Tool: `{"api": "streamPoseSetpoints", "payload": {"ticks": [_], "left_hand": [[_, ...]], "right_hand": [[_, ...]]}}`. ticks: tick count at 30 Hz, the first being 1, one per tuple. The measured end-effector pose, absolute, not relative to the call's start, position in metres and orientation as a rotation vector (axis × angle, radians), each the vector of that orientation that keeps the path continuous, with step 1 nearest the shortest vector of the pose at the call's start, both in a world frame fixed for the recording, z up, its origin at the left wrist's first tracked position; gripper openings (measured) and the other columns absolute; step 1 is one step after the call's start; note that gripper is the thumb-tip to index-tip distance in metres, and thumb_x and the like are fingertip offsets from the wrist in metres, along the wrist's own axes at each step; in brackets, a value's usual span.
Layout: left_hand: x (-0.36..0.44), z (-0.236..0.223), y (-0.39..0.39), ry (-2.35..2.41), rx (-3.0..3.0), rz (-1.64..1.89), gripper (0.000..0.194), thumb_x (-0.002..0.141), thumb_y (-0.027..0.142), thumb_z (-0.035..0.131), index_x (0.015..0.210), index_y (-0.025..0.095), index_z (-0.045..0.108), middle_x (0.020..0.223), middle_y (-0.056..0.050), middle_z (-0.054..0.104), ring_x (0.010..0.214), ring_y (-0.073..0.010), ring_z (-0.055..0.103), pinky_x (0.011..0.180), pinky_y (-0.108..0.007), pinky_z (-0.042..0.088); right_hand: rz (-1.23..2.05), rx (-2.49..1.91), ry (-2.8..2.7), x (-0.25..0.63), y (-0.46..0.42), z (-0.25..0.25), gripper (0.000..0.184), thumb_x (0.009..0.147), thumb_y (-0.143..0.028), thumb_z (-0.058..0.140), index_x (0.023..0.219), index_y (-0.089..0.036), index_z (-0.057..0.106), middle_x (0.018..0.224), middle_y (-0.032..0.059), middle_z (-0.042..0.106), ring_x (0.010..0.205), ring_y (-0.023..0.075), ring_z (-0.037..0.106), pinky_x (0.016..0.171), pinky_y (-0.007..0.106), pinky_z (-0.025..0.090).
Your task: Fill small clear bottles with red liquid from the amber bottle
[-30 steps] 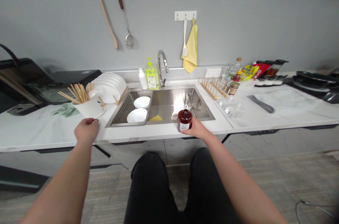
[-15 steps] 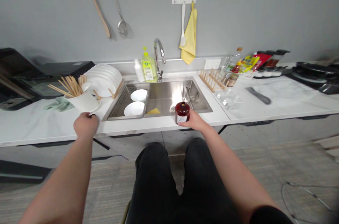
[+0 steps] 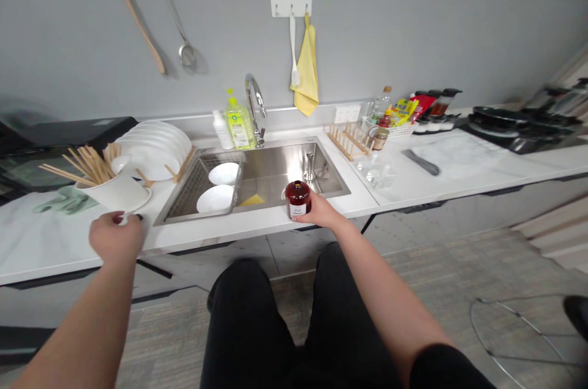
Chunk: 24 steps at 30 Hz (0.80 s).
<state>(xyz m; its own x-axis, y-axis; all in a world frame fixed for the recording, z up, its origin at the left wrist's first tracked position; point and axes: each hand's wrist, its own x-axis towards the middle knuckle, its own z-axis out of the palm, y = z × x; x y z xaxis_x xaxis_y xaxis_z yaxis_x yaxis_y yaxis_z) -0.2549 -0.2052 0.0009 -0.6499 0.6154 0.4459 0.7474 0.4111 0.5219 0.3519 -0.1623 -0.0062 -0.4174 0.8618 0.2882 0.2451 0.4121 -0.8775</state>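
Note:
My right hand (image 3: 323, 212) is wrapped around the side of a squat dark red glass bottle (image 3: 297, 195) with a white label and an uncovered narrow mouth. The bottle is upright at the front rim of the sink (image 3: 342, 188). On the left, my left hand (image 3: 116, 237) is closed over the counter's front part, just before a tilted white container (image 3: 120, 193) full of wooden chopsticks (image 3: 89, 165). A small dark bit shows at its fingers; what they hold is too small to name.
White bowls (image 3: 215, 199) sit in a draining basket on the sink's left side. White plates (image 3: 158, 150) stand behind the chopsticks. A tap (image 3: 253, 95), green soap bottle (image 3: 239, 127), wooden rack (image 3: 349, 139) and clear glassware (image 3: 377, 174) are around the sink.
My view has turned to the right, so the counter and everything on it appear farther left. Both hands keep nearly the same pose, the right one still around the bottle.

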Motion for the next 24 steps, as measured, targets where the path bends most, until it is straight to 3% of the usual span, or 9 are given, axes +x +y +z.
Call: {"api": "streamPoseSetpoints", "payload": {"ticks": [5,7,9,13,16,18,24], "left_hand": [[-0.173,0.012,-0.213,-2.21,-1.375,-1.244,0.045,0.103,0.052,0.057,0.132,0.02,0.07,0.116,-0.01,0.07,0.112,-0.0314,0.066,0.109,-0.047,0.054],[-0.113,0.017,-0.21,-2.076,-1.656,-1.388,0.045,0.1,0.05,0.061,0.131,0.019,0.07,0.116,-0.01,0.069,0.104,-0.0291,0.068,0.103,-0.045,0.057],[-0.048,0.019,-0.202,-1.845,-2.085,-1.554,0.048,0.101,0.051,0.067,0.137,0.019,0.068,0.126,-0.013,0.071,0.111,-0.0295,0.071,0.103,-0.045,0.058],[0.052,0.014,-0.173,-1.479,-2.917,-1.861,0.085,0.096,0.063,0.081,0.167,0.027,0.05,0.166,-0.021,0.06,0.146,-0.037,0.066,0.12,-0.054,0.054],[0.088,0.002,-0.158,-1.403,-3.153,-2.028,0.115,0.08,0.069,0.096,0.173,0.025,0.046,0.167,-0.026,0.06,0.153,-0.0441,0.062,0.124,-0.062,0.051],[0.097,-0.006,-0.155,-1.417,-3.184,-2.066,0.122,0.073,0.064,0.104,0.173,0.024,0.047,0.167,-0.026,0.062,0.154,-0.0459,0.062,0.127,-0.063,0.05],[0.1,-0.017,-0.157,-1.548,-3.158,-1.884,0.102,0.073,0.054,0.106,0.159,0.019,0.065,0.15,-0.021,0.075,0.135,-0.0415,0.075,0.124,-0.062,0.055]], "right_hand": [[0.978,-0.87,-1.874,0.35,-0.158,-0.007,0.088,0.066,-0.042,0.108,0.143,-0.024,0.07,0.141,0.0097,0.082,0.126,0.0353,0.077,0.116,0.051,0.058],[0.978,-0.855,-1.875,0.35,-0.158,-0.006,0.087,0.064,-0.044,0.109,0.14,-0.024,0.072,0.139,0.0095,0.082,0.125,0.036,0.077,0.116,0.051,0.057],[1.024,-0.836,-1.878,0.35,-0.16,-0.005,0.085,0.065,-0.046,0.109,0.138,-0.023,0.073,0.134,0.0093,0.084,0.12,0.0358,0.078,0.112,0.051,0.06],[1.078,-0.84,-1.877,0.35,-0.162,0.0,0.086,0.065,-0.048,0.109,0.139,-0.021,0.074,0.13,0.0094,0.086,0.117,0.035,0.079,0.108,0.049,0.062],[1.065,-0.831,-1.877,0.351,-0.162,0.0,0.092,0.064,-0.046,0.109,0.145,-0.021,0.072,0.141,0.0115,0.083,0.126,0.0357,0.078,0.114,0.049,0.059],[1.051,-0.84,-1.872,0.351,-0.16,-0.003,0.097,0.064,-0.046,0.11,0.148,-0.021,0.071,0.145,0.0129,0.081,0.129,0.0364,0.077,0.115,0.048,0.059],[1.006,-0.89,-1.855,0.352,-0.158,-0.01,0.113,0.062,-0.048,0.112,0.161,-0.022,0.063,0.147,0.0143,0.079,0.131,0.0377,0.076,0.116,0.05,0.059]]}}
